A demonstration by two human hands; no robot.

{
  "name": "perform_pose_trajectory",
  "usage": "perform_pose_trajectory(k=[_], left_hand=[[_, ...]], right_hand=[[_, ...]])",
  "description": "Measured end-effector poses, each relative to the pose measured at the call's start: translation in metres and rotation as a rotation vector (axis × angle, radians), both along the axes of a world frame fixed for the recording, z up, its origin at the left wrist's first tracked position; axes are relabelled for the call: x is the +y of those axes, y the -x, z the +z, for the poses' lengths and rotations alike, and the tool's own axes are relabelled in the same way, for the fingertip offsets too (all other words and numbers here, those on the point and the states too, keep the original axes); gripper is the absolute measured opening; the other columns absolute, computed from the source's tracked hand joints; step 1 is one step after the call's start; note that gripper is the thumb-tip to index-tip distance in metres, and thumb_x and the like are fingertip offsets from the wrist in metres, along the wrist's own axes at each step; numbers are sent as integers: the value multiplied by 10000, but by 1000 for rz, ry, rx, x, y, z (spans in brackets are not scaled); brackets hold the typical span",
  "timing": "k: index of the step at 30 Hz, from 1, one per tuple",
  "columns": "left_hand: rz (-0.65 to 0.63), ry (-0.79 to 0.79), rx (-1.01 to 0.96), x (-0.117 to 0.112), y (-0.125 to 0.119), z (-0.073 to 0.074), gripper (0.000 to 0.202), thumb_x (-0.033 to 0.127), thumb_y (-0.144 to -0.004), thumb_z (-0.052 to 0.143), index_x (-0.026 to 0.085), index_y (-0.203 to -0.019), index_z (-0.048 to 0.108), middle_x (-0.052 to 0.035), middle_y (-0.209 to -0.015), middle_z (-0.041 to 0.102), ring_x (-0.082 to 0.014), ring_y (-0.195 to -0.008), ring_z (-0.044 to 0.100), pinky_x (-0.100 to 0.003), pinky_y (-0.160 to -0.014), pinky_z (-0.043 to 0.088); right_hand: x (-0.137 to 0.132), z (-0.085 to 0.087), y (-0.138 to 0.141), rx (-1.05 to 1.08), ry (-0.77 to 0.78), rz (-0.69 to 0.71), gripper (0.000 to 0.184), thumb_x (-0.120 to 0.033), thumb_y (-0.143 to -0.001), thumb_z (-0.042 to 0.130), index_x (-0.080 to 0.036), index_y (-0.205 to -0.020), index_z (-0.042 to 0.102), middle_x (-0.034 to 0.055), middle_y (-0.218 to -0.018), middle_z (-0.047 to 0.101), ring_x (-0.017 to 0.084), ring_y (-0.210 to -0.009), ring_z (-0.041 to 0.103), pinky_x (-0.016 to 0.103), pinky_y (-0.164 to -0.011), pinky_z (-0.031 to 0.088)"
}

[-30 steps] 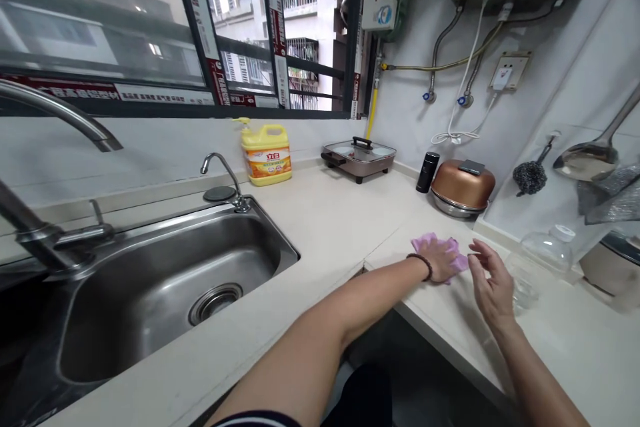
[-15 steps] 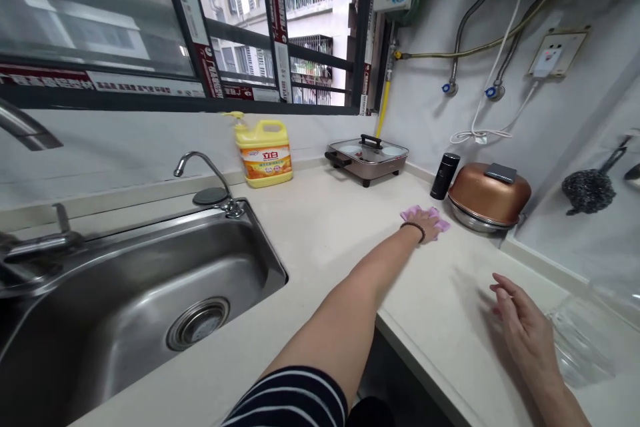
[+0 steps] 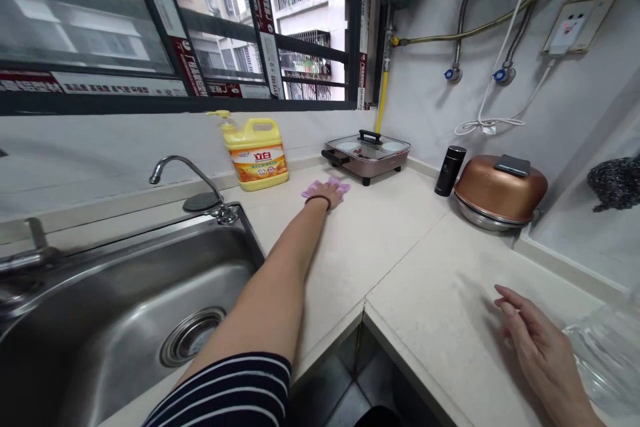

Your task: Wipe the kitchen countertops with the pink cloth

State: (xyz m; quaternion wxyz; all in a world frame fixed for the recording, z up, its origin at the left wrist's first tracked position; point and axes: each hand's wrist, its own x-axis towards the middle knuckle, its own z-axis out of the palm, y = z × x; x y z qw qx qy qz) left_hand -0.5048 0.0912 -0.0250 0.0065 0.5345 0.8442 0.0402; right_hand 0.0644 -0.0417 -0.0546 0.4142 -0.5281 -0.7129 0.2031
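The cloth (image 3: 341,185) I was watching looked thin and soft, a pale purple-pink, bunched into ruffled folds whose crinkled edges showed on both sides of the left hand (image 3: 327,192). It lay on the pale counter (image 3: 345,260), between the yellow bottle (image 3: 259,157) and the lidded pan (image 3: 367,155). My view had the left hand spread over it from above, fingers apart, with a dark bracelet (image 3: 319,198) at the wrist. The right hand (image 3: 543,347) hung loosely open, fingers slightly bent and holding nothing, beside a clear container (image 3: 607,353) (cut off by my right edge, so its full shape escaped me).

I counted one cloth, one yellow bottle with a pump top, one pan on short feet, one black flask (image 3: 450,171) and, just beside it, one copper-coloured dome (image 3: 501,188) over a metal base. There were two taps, a slim curved one (image 3: 193,170) and a thicker one (image 3: 30,259), at one steel sink (image 3: 125,327). On the wall I made out two blue-handled valves (image 3: 504,75) and one dark scrubber (image 3: 616,183).
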Motion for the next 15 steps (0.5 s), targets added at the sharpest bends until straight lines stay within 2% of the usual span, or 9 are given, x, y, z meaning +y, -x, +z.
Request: perform_pose_trajectory(k=[3,6,11,15], left_hand=[[171,28,5,-24,31,1,633,514,-1025,348,277,-1611,391,-159,-1657,385,-431,-1494,331,-676,-1161,286],[189,36,-4,-38,33,1,648,514,-1024,320,279,-1627,362,-156,-1681,344,-448,-1515,294,-688,-1156,280],[114,86,-5,-50,8,4,673,510,-1001,374,326,-1644,301,-163,-1712,264,-489,-1524,257,-760,-1107,272],[22,135,-23,-65,-32,10,677,517,-1015,361,349,-1661,249,-122,-1748,175,-497,-1556,172,-760,-1145,208]], right_hand=[[3,-2,2,-12,9,12,598,-697,-945,541,-263,-1316,719,25,-960,777,163,-652,679,254,-628,553],[8,-4,5,-35,14,52,585,-703,-922,558,-272,-1269,746,14,-925,771,169,-663,684,263,-655,553],[10,-5,12,-45,40,63,615,-710,-941,499,-261,-1287,738,-18,-706,691,181,-622,640,280,-626,510],[10,-5,14,-41,67,70,656,-748,-922,483,-264,-1281,740,-11,-754,718,190,-637,640,301,-647,510]])
